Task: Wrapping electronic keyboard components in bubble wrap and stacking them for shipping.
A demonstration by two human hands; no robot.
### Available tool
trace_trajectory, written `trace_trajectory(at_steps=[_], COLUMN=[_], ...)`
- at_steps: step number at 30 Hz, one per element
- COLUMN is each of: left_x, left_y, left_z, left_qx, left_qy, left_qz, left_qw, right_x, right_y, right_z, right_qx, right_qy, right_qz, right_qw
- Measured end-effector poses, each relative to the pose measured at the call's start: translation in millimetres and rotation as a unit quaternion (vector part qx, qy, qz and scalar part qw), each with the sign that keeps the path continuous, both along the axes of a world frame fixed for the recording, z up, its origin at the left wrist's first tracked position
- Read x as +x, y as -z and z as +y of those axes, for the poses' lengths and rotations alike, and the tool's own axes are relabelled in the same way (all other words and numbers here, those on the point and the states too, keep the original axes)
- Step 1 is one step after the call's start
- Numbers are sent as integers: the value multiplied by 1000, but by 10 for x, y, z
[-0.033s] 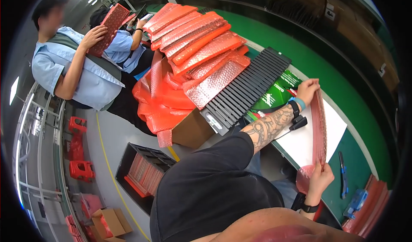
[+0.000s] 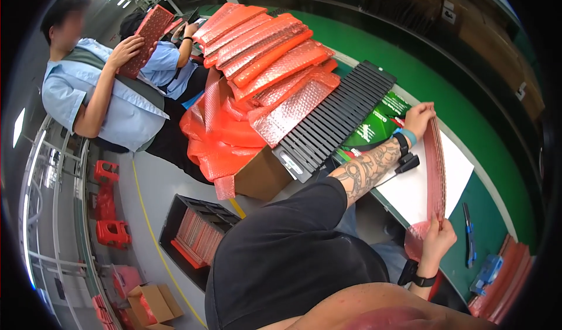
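My left hand and right hand gripping opposite ends of a red bubble-wrap pouch, held on edge over white paper near the green table's front edge, black slotted tray alongside

Black short-sleeved shirt, tattooed forearm, blue wristband, black wrist devices.

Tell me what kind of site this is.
Likely a factory packing line: a green-topped workbench, a pile of red bubble-wrap pouches on a cardboard box, a black slotted tray, and co-workers in blue shirts handling the same pouches.
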State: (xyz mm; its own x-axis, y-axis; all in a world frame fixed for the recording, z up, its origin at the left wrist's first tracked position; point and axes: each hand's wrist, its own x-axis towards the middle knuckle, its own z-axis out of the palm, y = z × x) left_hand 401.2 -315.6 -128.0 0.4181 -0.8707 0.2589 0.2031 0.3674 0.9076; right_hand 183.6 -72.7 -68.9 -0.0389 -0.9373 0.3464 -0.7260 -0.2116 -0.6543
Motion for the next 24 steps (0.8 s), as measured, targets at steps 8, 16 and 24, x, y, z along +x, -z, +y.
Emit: trace_trajectory(at_steps=[8, 16, 24], left_x=[-109, -42, -10], left_y=[-52, -100, -416], left_z=[-132, -30, 423], left_qx=[25, 30, 56], left_qy=[16, -26, -28], left_qz=[0, -122, -290], left_qw=[1000, 992, 955], right_x=[148, 66, -265], right_y=[-167, -270, -124], right_z=[-16, -123, -199], right_qx=[95, -125, 255], right_qy=[-16, -64, 4], right_qz=[-18, 130, -131], right_qw=[995, 981, 958])
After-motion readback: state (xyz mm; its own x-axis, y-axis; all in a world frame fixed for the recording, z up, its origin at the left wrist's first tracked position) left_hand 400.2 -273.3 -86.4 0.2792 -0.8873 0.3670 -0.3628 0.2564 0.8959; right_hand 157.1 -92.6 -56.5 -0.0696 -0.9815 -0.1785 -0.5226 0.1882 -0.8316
